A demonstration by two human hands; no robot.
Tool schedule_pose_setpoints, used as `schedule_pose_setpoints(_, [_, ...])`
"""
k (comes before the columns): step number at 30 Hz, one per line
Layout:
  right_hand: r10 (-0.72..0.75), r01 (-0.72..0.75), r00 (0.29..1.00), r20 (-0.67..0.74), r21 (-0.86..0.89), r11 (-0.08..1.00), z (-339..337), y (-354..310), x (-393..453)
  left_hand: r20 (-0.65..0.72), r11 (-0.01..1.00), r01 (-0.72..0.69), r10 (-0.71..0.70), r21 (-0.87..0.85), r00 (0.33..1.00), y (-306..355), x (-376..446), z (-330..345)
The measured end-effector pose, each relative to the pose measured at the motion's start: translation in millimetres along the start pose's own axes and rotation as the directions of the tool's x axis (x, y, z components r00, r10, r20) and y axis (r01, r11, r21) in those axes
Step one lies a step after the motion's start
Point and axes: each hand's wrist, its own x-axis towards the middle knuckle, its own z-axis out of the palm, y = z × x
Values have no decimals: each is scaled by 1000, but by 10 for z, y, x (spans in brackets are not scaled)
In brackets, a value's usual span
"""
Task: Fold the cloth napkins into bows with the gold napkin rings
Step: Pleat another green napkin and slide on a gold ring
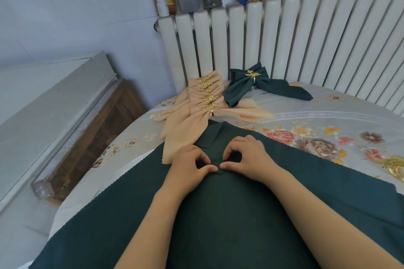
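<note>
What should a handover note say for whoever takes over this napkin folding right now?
Left hand and right hand: both pinch the middle of the flat dark green cloth napkin, thumbs nearly meeting.
Done: a stack of peach cloth bows with gold leaf rings and one dark green bow with a gold ring, by the white radiator.
Left: gather this napkin, ring it. No spare ring clearly visible.

Soft, even daylight; faint shadows; sharp centre; wide-angle bending at the edges; slight blur in corners.
</note>
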Motion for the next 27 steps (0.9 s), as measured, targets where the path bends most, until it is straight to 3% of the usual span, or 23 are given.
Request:
schedule_pose_setpoints(3, [68, -68, 996, 63, -4, 998, -27, -68, 45, 87, 989, 144, -141, -24, 986, 136, 49, -28])
schedule_pose_setpoints(5, [56, -51, 996, 71, -79, 996, -61, -159, 59, 152, 986, 161, -166, 47, 974, 240, 57, -116])
schedule_pose_setpoints(7, [-1, 7, 999, 33, -174, 985, -63, -207, 35, 160, 979, 72, -103, 189, 982, 318, 56, -142])
schedule_pose_setpoints(9, [-66, 63, 998, -17, -164, 984, -67, -221, -63, 123, 963, -45, 12, 265, 992, 351, -21, -161])
schedule_pose_setpoints(12, [-122, 117, 992, -32, -138, 983, -100, -210, -219, 93, 935, -186, 166, 303, 982, 346, -184, -164])
schedule_pose_setpoints(14, [-140, 137, 990, -7, -167, 977, -145, -215, -304, 91, 926, -214, 195, 312, 976, 322, -284, -169])
schedule_pose_setpoints(20, [-143, 164, 983, 118, -193, 967, -210, -221, -417, 199, 928, -208, 150, 311, 969, 287, -433, -216])
schedule_pose_setpoints(27, [43, -35, 982, 183, -48, 998, -253, -268, -414, 175, 977, -17, -22, 214, 984, 350, -416, -214])
